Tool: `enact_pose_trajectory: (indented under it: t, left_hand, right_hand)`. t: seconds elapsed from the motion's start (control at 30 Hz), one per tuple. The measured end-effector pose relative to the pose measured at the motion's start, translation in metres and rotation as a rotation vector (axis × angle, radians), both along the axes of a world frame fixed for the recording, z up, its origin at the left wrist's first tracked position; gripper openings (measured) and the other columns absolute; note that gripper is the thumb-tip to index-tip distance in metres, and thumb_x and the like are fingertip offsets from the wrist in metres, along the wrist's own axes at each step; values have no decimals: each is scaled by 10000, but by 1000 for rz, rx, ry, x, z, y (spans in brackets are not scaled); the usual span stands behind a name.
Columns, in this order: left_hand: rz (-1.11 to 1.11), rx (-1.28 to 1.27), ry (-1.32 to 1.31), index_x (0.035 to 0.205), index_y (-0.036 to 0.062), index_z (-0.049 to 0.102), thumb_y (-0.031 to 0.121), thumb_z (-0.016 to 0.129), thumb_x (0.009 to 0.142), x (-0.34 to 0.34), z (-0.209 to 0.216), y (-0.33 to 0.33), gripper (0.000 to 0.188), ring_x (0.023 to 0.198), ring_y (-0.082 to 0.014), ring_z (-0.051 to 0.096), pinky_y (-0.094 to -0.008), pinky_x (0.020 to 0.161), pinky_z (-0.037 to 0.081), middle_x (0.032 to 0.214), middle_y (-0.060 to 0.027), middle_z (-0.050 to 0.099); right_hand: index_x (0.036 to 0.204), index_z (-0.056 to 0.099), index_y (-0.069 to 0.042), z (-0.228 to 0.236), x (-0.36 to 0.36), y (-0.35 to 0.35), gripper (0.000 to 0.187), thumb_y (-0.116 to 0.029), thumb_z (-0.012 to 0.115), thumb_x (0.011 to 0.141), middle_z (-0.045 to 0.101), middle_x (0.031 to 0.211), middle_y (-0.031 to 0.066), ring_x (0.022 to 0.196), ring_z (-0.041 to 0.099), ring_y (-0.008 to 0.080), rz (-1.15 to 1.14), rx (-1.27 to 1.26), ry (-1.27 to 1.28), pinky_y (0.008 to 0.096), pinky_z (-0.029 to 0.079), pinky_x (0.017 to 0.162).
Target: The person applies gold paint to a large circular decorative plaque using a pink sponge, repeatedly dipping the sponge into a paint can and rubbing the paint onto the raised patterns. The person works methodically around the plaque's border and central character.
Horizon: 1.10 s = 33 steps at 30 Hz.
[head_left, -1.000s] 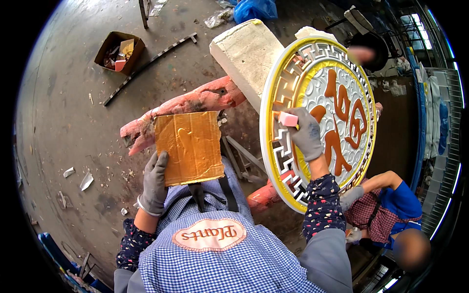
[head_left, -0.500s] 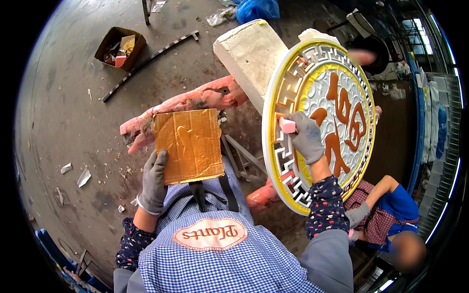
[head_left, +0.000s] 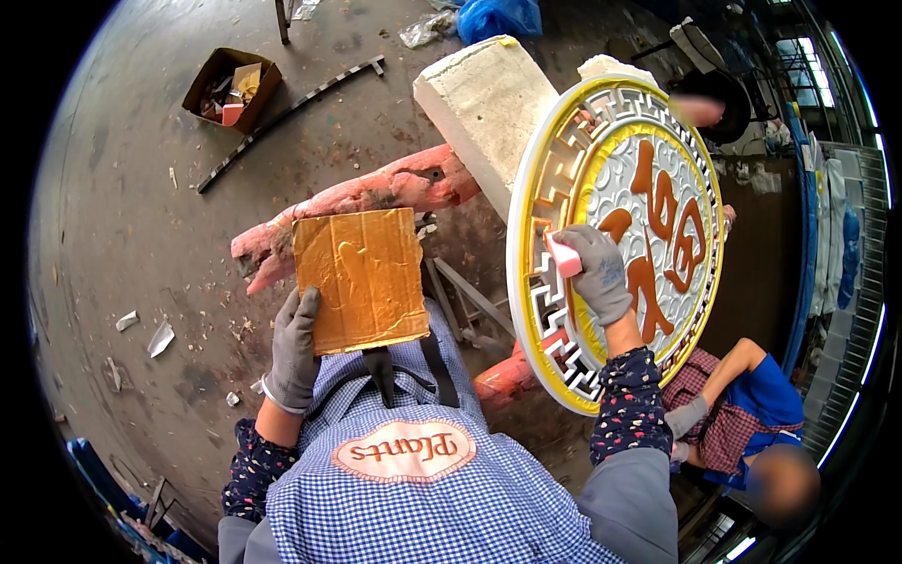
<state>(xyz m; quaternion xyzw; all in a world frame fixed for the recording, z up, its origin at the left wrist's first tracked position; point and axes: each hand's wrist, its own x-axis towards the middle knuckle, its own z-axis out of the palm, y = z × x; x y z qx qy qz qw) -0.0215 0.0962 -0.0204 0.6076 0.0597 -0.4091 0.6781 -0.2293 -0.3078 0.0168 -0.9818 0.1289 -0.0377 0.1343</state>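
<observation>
My left hand (head_left: 295,350), in a grey glove, grips the left edge of a square board (head_left: 362,279) coated with golden paint, held in front of my lap. In my gloved right hand (head_left: 596,275) is a small pink sponge block (head_left: 564,255), its end against the fretwork border of a large round panel (head_left: 615,150). That panel stands tilted and carries white relief, yellow rings and orange-brown raised characters. Along its left border, part of the fretwork is golden while lower parts are white. My right palm is hidden behind the glove's back.
A white foam block (head_left: 484,108) and red-coated beams (head_left: 357,202) lie under the panel. Beyond are a cardboard box (head_left: 232,89) with scraps and a dark bar (head_left: 291,122) on the floor. At the lower right another person (head_left: 738,414) works by the panel.
My right hand has shifted slightly right and down along the border, and the sponge has tilted. The board in my left hand has barely moved.
</observation>
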Motion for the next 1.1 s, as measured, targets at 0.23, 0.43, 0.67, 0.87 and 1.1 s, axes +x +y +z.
enact_pose_trajectory:
  t: [0.23, 0.43, 0.67, 0.87, 1.1]
  left_hand:
    - [-2, 17, -19, 1361, -6, 615, 397, 564, 1108, -2, -3, 0, 479, 1020, -83, 650, -244, 861, 530, 1171, -26, 689]
    - [-10, 25, -41, 1353, -9, 622, 385, 554, 1113, -2, 0, 0, 466, 1007, -79, 649, -239, 848, 532, 1165, -25, 691]
    - [-14, 35, -43, 1332, -12, 636, 385, 556, 1113, -4, 1, -1, 461, 987, -71, 643, -231, 828, 526, 1122, -24, 699]
    - [-67, 31, -28, 1397, -4, 587, 347, 552, 1116, -2, -6, 3, 451, 1101, -98, 648, -250, 921, 535, 1252, -27, 669]
    - [-41, 4, -7, 1390, -5, 591, 353, 564, 1112, -3, -9, 6, 454, 1097, -93, 645, -253, 928, 530, 1255, -23, 668]
  right_hand:
    - [1129, 711, -115, 6, -1, -1, 302, -32, 674, 841, 722, 1096, 123, 1001, 692, 360, -89, -24, -12, 453, 540, 880]
    - [1102, 708, -94, 4, -1, -5, 278, -36, 720, 831, 712, 1060, 141, 993, 691, 370, -145, -68, 36, 449, 545, 871]
    - [1124, 674, -88, 5, 7, -2, 282, -91, 751, 852, 711, 1038, 139, 948, 704, 367, -228, 15, -64, 462, 555, 831]
    - [1138, 675, -69, -8, 16, -14, 347, -200, 819, 851, 699, 1038, 152, 915, 710, 359, -343, 25, 57, 435, 558, 774]
    - [1122, 666, -86, -5, 27, -14, 324, -173, 787, 835, 686, 995, 139, 909, 703, 365, -232, -163, 183, 448, 560, 786]
